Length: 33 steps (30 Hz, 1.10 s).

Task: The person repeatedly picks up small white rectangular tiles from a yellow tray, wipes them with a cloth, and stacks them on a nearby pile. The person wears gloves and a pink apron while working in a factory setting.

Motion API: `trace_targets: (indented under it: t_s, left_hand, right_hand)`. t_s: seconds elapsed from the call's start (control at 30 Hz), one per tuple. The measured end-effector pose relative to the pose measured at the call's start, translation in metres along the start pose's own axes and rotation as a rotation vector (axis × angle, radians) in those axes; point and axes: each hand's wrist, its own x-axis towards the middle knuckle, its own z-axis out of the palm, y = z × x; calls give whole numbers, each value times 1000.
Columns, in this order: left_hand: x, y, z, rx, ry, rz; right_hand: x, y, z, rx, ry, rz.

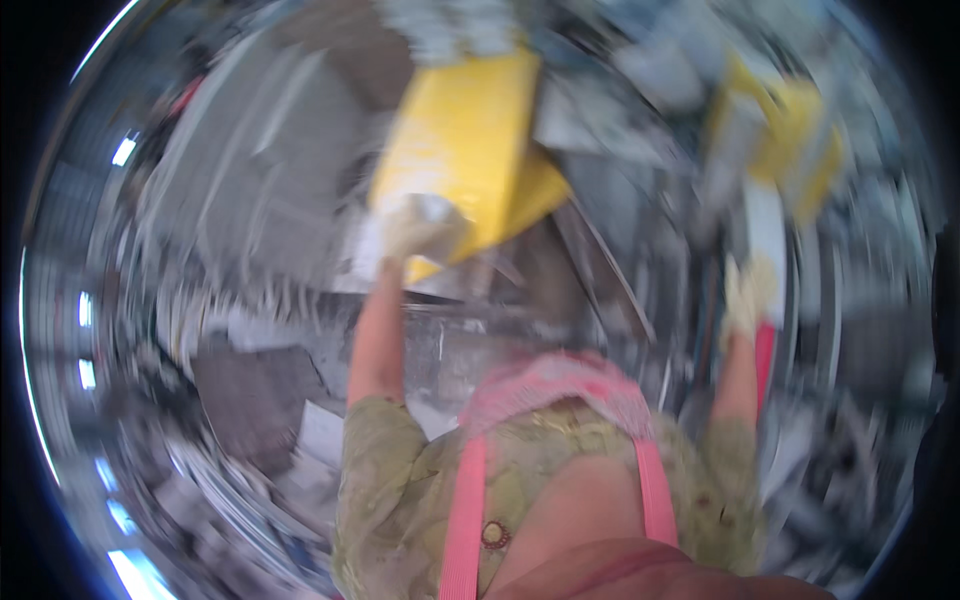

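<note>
Almost everything on the left of the scene is smeared by motion blur: only grey and white streaks are seen there, with a dark grey patch [250, 400] lower down, and nothing in that part can be named with any certainty. Just right of it, the left hand [420, 228], covered by a pale work glove, is raised far from the body at the end of a bare, nearly straight forearm that rises from a green patterned sleeve [385, 450]. The gloved fingers are seen curled closed on the near lower edge of a large yellow panel [465, 140], which is tilted and reaches toward the far top of the view; its upper end is lost in blur and its exact kind cannot be made out. Near the bottom centre, a pink strap [465, 520] and pink fabric over the green garment are seen, cut off by the lower edge. To the right, the right hand [748, 290], also gloved, is held up on a raised forearm, well apart from the left hand. It is closed around a long upright object [768, 235] that is white above the glove and red below it; how tightly the fingers wrap it cannot be told. Beyond it, a blurred yellow shape [790, 135] is seen at the far right, its outline unclear.
</note>
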Motion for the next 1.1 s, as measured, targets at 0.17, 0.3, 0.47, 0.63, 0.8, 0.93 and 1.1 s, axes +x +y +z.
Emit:
trace_targets:
  t_s: [0.17, 0.3, 0.47, 0.63, 0.8, 0.93, 1.1]
  left_hand:
    - [23, -12, -1, -13, -60, 79]
    - [26, -17, -3, -22, -111, 42]
    - [21, -7, -7, 22, -102, 13]
    - [16, -3, -10, 8, -134, -17]
    - [11, -13, -5, -152, -63, -9]
    - [12, -14, -4, -16, -82, -43]
    - [14, -18, 2, -64, -105, -141]
  right_hand:
    - [-21, 8, 1, -43, 382, -161]
    - [-37, 2, -17, -25, 235, -84]
    - [-46, 6, -28, 9, 303, -125]
    - [15, 26, -28, 139, 305, -124]
    - [101, 7, -8, 44, 236, 89]
    - [144, -7, 10, 98, 117, 136]
    - [140, -8, 18, 120, 101, 107]
